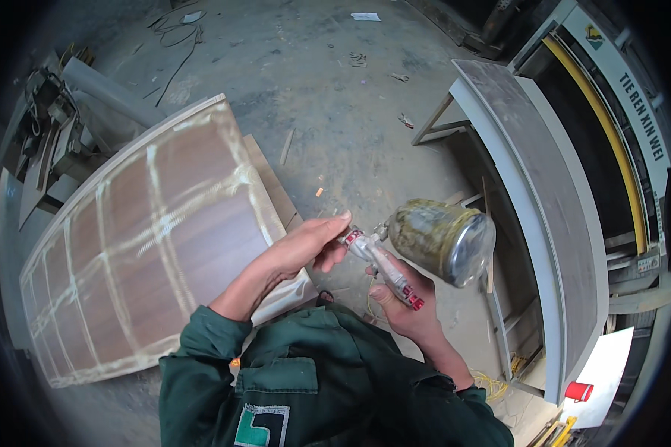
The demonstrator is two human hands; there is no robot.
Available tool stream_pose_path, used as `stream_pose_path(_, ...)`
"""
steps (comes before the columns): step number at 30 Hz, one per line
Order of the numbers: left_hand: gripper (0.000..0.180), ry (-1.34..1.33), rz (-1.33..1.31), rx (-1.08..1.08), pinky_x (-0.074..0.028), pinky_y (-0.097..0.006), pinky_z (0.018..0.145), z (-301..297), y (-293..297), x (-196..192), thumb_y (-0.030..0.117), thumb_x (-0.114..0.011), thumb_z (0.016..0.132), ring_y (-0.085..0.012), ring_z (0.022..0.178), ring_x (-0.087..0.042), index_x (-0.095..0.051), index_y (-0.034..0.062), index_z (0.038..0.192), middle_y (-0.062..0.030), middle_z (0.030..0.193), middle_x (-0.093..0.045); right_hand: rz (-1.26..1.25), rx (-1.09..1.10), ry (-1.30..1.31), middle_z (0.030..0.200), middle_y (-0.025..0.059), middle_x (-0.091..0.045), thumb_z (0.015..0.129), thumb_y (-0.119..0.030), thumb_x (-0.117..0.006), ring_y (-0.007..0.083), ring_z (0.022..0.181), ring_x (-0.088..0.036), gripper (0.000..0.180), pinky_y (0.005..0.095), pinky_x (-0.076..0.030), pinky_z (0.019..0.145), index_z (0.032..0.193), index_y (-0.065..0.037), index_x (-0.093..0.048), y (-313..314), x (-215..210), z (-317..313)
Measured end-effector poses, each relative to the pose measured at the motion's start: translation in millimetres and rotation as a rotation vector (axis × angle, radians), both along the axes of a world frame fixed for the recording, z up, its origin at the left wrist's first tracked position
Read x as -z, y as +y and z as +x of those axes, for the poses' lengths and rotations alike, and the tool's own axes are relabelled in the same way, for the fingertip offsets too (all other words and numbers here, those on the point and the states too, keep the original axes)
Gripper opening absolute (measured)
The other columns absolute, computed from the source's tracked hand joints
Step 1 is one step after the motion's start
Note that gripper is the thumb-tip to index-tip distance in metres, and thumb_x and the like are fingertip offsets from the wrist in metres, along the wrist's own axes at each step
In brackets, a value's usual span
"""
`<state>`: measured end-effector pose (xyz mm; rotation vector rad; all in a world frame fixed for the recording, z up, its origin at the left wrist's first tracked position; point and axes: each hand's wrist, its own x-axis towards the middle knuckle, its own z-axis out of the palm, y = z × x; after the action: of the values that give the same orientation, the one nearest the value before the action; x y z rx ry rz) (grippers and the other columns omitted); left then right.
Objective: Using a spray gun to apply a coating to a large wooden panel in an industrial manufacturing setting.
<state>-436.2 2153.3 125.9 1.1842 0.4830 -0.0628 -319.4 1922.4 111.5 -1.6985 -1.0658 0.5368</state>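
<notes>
A paint spray gun [380, 261] with a silver body and red fittings is in front of my chest. My right hand [410, 309] is wrapped round its handle, the thumb on the near side. My left hand [306, 246] is closed at the gun's front end, thumb and fingers on either side of the red-ringed nozzle; its fingertips are partly hidden. Joined to the gun is a paint cup [429, 235], smeared yellowish and tilted over to the right, with its shiny round end facing right.
On my left lies a large brown panel [127, 246] with pale banded lines. A long grey-topped bench [544, 186] stands at the right, beside a machine with a yellow bar [604, 127]. A red cup [578, 392] sits on a white sheet [604, 372]. A dark cable [183, 63] and scraps lie on the floor.
</notes>
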Motion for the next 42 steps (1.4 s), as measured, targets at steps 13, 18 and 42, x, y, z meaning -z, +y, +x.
stream_pose_path(13,0.062,-0.261,0.133,-0.214,-0.048,-0.029,0.073,1.4,-18.4,42.3,0.047,-0.038,0.113,-0.0142,0.078,-0.065,-0.067,-0.0040,0.132,-0.0082,0.087,-0.071,0.072,0.260,0.511,0.073,-0.0010,-0.064,0.102,-0.024,-0.074,0.0058,0.054,-0.053,0.030,0.0231,-0.039,0.049,0.120,0.000,-0.070,31.0,-22.0,-48.1)
stream_pose_path(18,0.075,-0.378,-0.172,-0.102,-0.048,-0.027,0.076,-1.5,-19.5,46.1,0.058,-0.029,0.114,-0.0129,0.079,-0.063,-0.056,-0.0044,0.145,-0.0089,0.103,-0.073,0.008,0.308,0.482,0.073,0.0000,-0.064,0.102,-0.025,-0.075,0.0072,0.054,-0.054,0.031,0.0237,-0.040,0.049,0.118,0.001,-0.071,35.4,-30.6,-52.3)
stream_pose_path(42,0.007,-0.463,-0.106,0.411,-0.050,-0.029,0.078,-17.0,-61.3,77.1,0.001,-0.065,0.099,-0.0108,0.085,-0.060,-0.065,0.0007,0.092,-0.0003,0.090,-0.063,0.053,0.525,0.361,0.078,-0.0054,-0.064,0.100,-0.024,-0.078,0.0034,0.068,-0.053,0.022,0.0247,-0.041,0.058,0.094,-0.004,-0.069,40.5,-38.2,-59.3)
